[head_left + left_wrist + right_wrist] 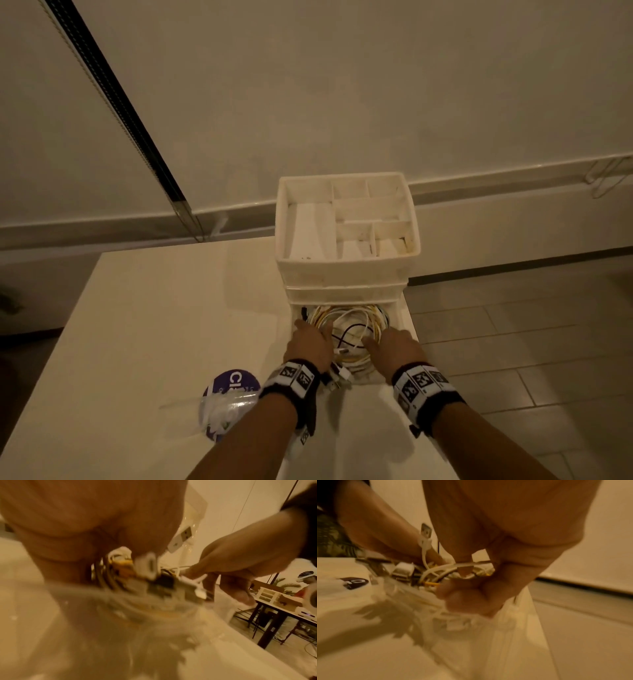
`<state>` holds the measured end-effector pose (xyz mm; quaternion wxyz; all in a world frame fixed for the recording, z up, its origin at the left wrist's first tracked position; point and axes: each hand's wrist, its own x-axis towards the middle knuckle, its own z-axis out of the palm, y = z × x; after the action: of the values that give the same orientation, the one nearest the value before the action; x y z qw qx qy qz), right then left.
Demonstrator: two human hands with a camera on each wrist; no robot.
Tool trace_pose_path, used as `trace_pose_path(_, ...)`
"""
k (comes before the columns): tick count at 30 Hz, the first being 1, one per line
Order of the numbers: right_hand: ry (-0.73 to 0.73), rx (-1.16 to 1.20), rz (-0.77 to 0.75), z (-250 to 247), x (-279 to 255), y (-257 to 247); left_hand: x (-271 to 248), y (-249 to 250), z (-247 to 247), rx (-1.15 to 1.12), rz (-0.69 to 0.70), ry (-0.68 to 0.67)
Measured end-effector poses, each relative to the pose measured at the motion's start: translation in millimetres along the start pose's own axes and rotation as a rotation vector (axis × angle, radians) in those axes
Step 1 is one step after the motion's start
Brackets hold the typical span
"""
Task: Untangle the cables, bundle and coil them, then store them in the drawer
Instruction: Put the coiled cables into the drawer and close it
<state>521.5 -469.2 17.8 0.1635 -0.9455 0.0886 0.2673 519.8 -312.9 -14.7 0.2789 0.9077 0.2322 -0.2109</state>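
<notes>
Your left hand (pixel 310 342) and right hand (pixel 397 344) curl round the coiled cables (pixel 349 325), already inside the open drawer (pixel 399 315). Press loose plugs beneath your fingertips before letting go.

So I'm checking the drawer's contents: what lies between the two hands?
In the head view, the coiled cables, white, yellow and black, fill the open drawer between the left hand and right hand.

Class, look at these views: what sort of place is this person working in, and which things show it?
Probably an office or workroom: a white table against a plain wall, a tiled floor, and other black-legged tables behind.
</notes>
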Motion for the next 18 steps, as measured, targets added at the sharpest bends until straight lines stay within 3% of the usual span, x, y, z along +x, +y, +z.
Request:
trace_pose_path(3,0.206,0.089,-0.193,-3,-21,9,-2,1,-23,0.200,0.107,-0.014)
trace_pose_path(7,0.289,0.056,-0.462,14,-35,11,-11,-14,-42,0.239,0.211,0.004)
trace_pose_path(9,0.265,0.054,-0.460,24,-34,17,-20,-25,-41,0.094,0.256,0.003)
trace_pose_path(12,0.221,-0.127,-0.360,33,-27,32,-26,-32,-28,-0.107,0.356,0.043)
trace_pose_path(18,0.134,-0.119,-0.338,29,-23,26,-19,-20,-1,-0.241,0.422,0.020)
